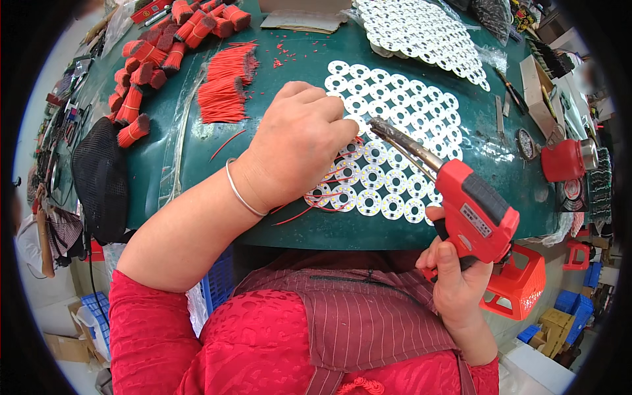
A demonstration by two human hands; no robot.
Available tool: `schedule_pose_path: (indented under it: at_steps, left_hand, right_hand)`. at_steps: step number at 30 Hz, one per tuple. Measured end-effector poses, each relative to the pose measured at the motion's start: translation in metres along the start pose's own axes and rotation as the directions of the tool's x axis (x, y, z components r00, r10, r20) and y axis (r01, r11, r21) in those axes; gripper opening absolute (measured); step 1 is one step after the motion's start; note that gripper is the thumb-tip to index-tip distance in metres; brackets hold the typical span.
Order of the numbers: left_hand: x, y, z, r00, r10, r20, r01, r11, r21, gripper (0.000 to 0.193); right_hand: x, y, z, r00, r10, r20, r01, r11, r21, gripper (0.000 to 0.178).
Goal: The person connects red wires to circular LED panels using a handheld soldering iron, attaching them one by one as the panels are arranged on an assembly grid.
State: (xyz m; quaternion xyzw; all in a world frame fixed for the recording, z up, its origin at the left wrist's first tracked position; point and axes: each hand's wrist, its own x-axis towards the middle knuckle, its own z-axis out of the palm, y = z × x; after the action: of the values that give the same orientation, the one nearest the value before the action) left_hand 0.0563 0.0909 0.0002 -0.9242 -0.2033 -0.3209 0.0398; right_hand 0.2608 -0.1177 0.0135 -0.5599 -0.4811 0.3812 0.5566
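My left hand [299, 145] is closed in a pinch above the left side of a sheet of round white LED boards [372, 176]. A bit of red wire [359, 139] shows at its fingertips. My right hand [461, 283] grips a red and black soldering gun [479, 207] by its handle. The gun's metal tip reaches up and left, just right of my left fingertips. Several short red wires stick out from the boards nearest me, beneath my left hand. One loose red wire [228, 145] lies left of my wrist.
Loose red wires [224, 99] are piled at the left, with tied wire bundles [148, 52] beyond. More LED boards [421, 36] are stacked at the back. Pliers [512, 91] and a red can [563, 161] are on the right. A red stool [517, 283] stands below the green table's edge.
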Motion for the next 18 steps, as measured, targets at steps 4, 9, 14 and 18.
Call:
schedule_pose_path:
  at_steps: [4,9,14,18]
  left_hand:
    - [-0.001,0.000,0.000,0.999,-0.009,0.032,0.008,1.000,0.010,0.013]
    - [0.000,0.000,0.001,1.000,0.005,0.021,-0.005,1.000,0.014,0.013]
    - [0.000,0.001,-0.001,0.999,0.001,0.046,-0.002,1.000,0.010,0.012]
    - [0.000,0.000,0.000,0.999,0.008,0.041,-0.008,1.000,0.004,0.011]
  right_hand:
    - [0.001,0.000,0.001,1.000,0.001,0.013,-0.001,1.000,-0.020,0.022]
    - [-0.003,0.009,-0.003,1.000,-0.009,-0.016,0.010,1.000,0.025,0.041]
    - [0.000,0.003,0.002,1.000,0.002,-0.013,-0.002,1.000,-0.027,0.034]
    - [0.002,0.002,0.002,1.000,-0.002,0.012,0.003,0.998,-0.070,0.028]
